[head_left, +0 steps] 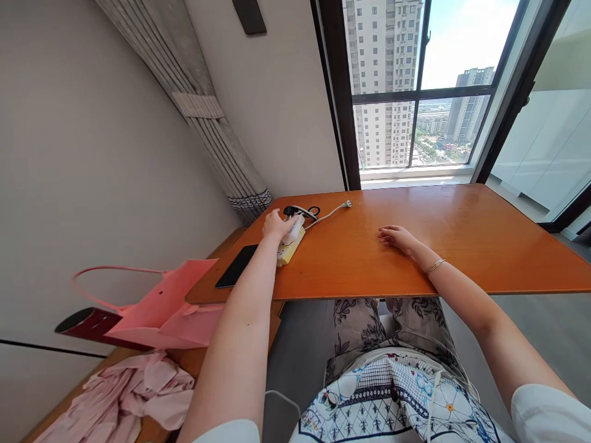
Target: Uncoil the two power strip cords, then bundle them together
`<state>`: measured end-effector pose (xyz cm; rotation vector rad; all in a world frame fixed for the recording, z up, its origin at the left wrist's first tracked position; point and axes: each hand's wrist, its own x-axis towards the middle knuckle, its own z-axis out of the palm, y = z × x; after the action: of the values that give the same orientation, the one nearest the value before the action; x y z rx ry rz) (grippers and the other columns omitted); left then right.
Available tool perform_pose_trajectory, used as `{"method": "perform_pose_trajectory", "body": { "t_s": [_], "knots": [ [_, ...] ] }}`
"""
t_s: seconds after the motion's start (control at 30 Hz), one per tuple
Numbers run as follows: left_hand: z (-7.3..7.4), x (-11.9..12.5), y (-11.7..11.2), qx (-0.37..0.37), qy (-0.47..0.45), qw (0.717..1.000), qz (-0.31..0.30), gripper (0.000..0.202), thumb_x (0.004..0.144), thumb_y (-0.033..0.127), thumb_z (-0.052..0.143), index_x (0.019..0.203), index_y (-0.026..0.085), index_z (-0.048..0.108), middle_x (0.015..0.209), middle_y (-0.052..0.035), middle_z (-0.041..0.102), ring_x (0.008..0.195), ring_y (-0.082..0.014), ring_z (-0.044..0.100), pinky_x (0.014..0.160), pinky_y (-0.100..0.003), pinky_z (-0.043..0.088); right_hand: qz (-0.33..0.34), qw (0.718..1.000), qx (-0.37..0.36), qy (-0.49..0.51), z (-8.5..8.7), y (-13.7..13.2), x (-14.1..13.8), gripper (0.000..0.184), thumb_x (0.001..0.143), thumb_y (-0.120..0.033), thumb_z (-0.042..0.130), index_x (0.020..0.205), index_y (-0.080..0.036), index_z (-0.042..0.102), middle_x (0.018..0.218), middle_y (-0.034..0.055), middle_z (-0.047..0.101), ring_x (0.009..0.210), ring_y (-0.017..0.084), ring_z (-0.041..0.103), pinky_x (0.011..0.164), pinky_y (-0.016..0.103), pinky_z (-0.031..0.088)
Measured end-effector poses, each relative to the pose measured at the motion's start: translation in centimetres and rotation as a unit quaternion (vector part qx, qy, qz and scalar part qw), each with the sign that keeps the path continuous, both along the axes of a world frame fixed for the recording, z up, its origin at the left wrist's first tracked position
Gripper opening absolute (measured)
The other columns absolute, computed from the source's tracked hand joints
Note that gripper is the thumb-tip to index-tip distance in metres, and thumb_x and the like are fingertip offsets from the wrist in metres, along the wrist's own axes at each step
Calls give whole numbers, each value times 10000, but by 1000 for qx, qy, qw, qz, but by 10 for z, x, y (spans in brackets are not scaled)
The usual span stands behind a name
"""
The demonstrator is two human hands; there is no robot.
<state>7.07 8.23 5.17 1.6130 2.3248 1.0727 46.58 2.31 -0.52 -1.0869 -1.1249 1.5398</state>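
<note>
My left hand [276, 226] reaches to the left part of the orange-brown table, its thumb and fingers closed around a white power adapter [294, 231]. The adapter sits on a pale power strip [287, 254], and the hand partly covers both. Just beyond are a black plug [290, 211] and a coiled black cable [314, 213]. A white cord runs right from there to a plug [346, 204] lying on the tabletop. My right hand [397, 237] rests on the table to the right, fingers stretched out, holding nothing.
The table [443, 246] stands before a window [415, 98]. A flat black device [236, 266] lies near its left edge, partly behind my left forearm. Lower left are a pink bag [170, 307], a dark red cylinder [92, 326] and crumpled pink cloth [133, 394]. A curtain [207, 129] hangs behind.
</note>
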Motion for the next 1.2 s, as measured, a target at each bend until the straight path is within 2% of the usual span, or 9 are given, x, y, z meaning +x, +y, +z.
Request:
{"method": "perform_pose_trajectory", "body": {
  "t_s": [0.07,0.17,0.3,0.4,0.47,0.57,0.7,1.1,1.2],
  "knots": [
    [-1,22,-6,97,44,994,2,560,814,346,667,1310,121,531,1440,-228,515,1400,-372,441,1168,-503,340,-7,1000,9,-3,1,0,1,105,844,-236,688,924,-168,679,869,89,726,699,137,662,630,240,533],
    [-8,65,-14,177,70,979,-72,483,842,275,609,1296,128,535,1429,-206,511,1401,-342,431,1189,-480,313,-30,999,28,-18,1,0,3,155,823,-263,691,951,-176,675,897,83,730,712,138,662,616,238,509],
    [-28,131,-18,175,35,964,-196,389,842,229,594,1224,158,572,1392,-192,536,1388,-322,450,1173,-460,337,-81,992,73,-58,1,3,11,175,816,-268,651,968,-186,675,930,62,728,736,128,656,669,247,491],
    [-48,169,-23,161,18,959,-233,370,832,207,601,1199,170,579,1395,-185,543,1372,-308,476,1155,-456,356,-125,980,115,-101,0,7,18,172,792,-264,645,943,-185,671,931,48,720,743,134,640,726,277,491],
    [-60,183,-28,139,27,957,-254,371,831,191,596,1201,171,582,1395,-191,550,1361,-318,490,1144,-472,361,-148,970,142,-132,-1,10,22,173,777,-267,647,929,-187,669,952,46,714,761,144,630,764,294,493],
    [-71,187,-34,120,66,947,-291,369,829,162,590,1197,178,594,1409,-188,551,1351,-327,501,1139,-479,358,-169,954,174,-178,-4,13,25,175,780,-270,639,934,-197,676,1019,54,708,840,166,627,834,318,496],
    [-73,180,-36,126,81,943,-298,352,837,133,561,1184,179,601,1402,-177,557,1324,-317,525,1118,-454,385,-169,936,197,-236,-8,15,25,176,789,-227,637,953,-199,693,1105,77,690,897,177,629,920,346,488],
    [-72,176,-38,135,62,946,-288,314,848,117,535,1145,171,621,1386,-169,556,1139,-276,631,1010,-401,485,-85,888,231,-388,-19,13,20,165,840,-192,640,981,-196,725,1063,99,728,975,212,658,938,362,502],
    [-72,176,-38,104,93,948,-285,318,866,121,511,1159,160,627,1381,-164,569,1060,-248,660,960,-381,510,-56,873,238,-423,-19,12,21,166,851,-212,650,995,-213,734,1056,78,747,965,207,669,937,349,506]
  ]
}}
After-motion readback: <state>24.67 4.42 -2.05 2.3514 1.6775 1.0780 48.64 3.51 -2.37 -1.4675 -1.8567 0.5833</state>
